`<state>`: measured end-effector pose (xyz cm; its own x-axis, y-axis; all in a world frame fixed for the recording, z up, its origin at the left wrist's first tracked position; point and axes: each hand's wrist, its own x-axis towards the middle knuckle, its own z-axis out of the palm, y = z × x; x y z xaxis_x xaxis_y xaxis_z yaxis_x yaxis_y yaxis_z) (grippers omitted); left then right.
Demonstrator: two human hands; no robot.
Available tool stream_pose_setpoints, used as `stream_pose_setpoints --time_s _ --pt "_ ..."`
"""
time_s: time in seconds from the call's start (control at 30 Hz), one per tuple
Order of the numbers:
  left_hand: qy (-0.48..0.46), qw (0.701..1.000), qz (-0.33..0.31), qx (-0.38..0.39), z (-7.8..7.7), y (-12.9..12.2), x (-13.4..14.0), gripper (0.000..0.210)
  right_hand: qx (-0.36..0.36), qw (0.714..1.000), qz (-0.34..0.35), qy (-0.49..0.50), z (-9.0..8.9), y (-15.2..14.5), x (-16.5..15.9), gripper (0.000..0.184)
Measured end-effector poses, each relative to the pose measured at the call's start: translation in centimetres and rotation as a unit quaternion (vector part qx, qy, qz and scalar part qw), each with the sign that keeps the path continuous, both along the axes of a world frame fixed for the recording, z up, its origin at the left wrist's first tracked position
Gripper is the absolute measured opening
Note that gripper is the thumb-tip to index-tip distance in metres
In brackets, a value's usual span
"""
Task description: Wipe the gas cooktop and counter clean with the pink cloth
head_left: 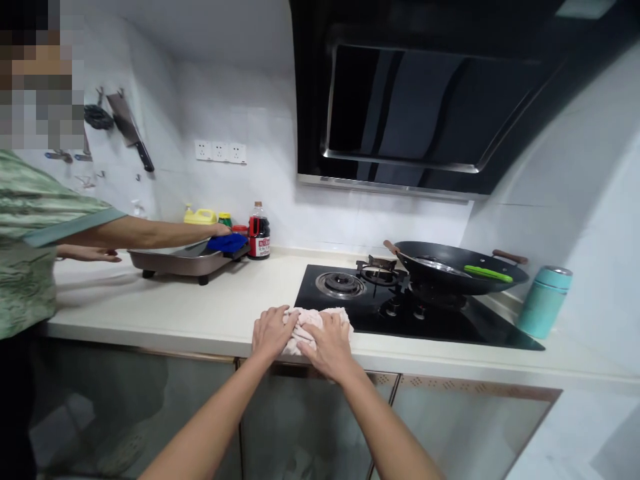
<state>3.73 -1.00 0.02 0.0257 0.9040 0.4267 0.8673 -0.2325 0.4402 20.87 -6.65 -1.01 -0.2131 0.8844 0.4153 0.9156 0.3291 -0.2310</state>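
Note:
A pale pink-white cloth (pixel 303 328) lies bunched on the front edge of the counter, partly over the near left corner of the black gas stove (pixel 367 319). My left hand (pixel 270 332) presses on the cloth's left side with its fingers curled over it. On the other side my right hand (pixel 332 341) grips the cloth, thumb pointing inward. Parts of the cloth are hidden under both hands. Just beyond them is the stove's left burner (pixel 341 285).
A black wok (pixel 500 285) with a green-handled utensil (pixel 487 273) sits on the right burner, beside a turquoise flask (pixel 545 301). At left, another person's hand (pixel 220 230) holds a blue cloth (pixel 227 243) at a brown electric pan (pixel 175 264). A sauce bottle (pixel 259 233) stands behind. A range hood (pixel 400 107) overhangs.

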Motion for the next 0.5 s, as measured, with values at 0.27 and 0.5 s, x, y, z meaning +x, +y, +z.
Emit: stream_pose_setpoints --time_s 0.27,0.5 --pt "-0.007 0.999 -0.027 0.036 1.6 -0.7 2.1 0.055 0.1 0.984 -0.104 0.109 -2.4 -2.3 13.9 0.045" --pt "0.101 0.982 -0.158 -0.004 -0.1 -4.0 10.0 0.081 0.068 0.943 -0.316 -0.074 -9.5 -4.7 25.6 0.061"
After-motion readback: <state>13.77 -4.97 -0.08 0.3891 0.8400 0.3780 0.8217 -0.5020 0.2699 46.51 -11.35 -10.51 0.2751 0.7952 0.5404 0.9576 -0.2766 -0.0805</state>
